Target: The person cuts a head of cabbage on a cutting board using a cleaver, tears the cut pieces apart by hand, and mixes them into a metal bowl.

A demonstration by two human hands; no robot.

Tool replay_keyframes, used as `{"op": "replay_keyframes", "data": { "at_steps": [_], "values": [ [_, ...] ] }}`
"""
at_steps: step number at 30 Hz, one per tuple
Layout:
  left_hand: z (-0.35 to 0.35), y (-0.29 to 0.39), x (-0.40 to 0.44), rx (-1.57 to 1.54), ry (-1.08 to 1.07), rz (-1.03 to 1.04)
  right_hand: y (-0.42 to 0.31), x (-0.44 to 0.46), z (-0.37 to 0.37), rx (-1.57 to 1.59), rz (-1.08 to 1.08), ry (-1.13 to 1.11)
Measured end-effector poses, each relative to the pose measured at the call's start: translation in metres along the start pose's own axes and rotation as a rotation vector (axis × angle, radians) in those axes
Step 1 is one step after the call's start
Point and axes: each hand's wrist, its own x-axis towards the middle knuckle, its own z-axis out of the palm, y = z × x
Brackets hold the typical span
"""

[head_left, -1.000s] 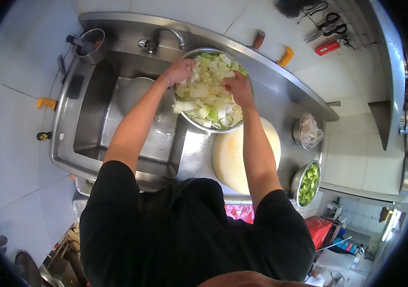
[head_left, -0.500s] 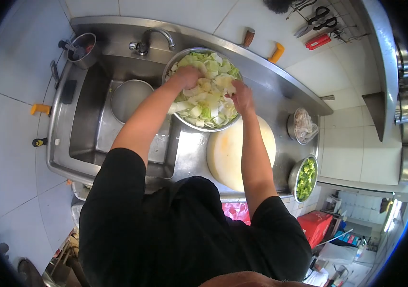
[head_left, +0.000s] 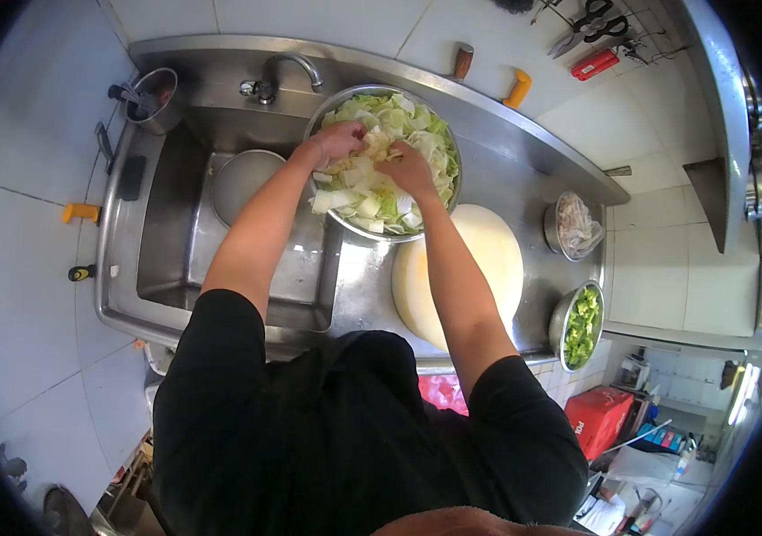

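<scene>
A large steel bowl heaped with chopped cabbage stands on the counter right of the sink, below the faucet. On the left part of the heap lies my left hand, its fingers curled at the leaves. My right hand reaches in from the right, fingers bent among pieces near the middle. The two hands are close together but apart. Cabbage hides the fingertips, so what each one grips is not clear. A thick round cutting board lies just below the bowl, partly under my right forearm.
The sink on the left holds a round pan. A steel container with utensils stands at its back left corner. At the right end are a bowl of pale food and a bowl of green vegetables.
My left hand has moved back from deeper in the cabbage to the upper left. My right hand has shifted left toward the middle of the bowl.
</scene>
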Motion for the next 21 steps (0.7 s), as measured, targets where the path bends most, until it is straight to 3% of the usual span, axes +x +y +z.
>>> {"op": "replay_keyframes", "data": {
  "at_steps": [3,9,12,15,18,21],
  "values": [
    [-0.001,0.000,-0.003,-0.145,-0.035,0.067,0.006,0.006,0.015,-0.036,0.031,-0.009],
    [-0.004,0.011,-0.015,-0.528,0.040,0.040,0.007,-0.006,-0.020,0.724,0.191,0.125],
    [-0.001,0.021,-0.017,-0.806,-0.053,0.053,-0.001,-0.007,-0.035,0.798,0.161,0.116],
    [0.013,0.039,-0.019,-0.738,0.013,0.093,-0.016,-0.003,-0.032,0.884,0.067,0.119],
    [0.019,0.054,-0.019,-0.385,0.051,0.126,-0.023,0.000,-0.030,0.889,0.028,0.126],
    [0.028,0.078,-0.041,-0.205,0.240,0.247,-0.029,0.000,-0.032,0.809,0.015,0.155]
  ]
}}
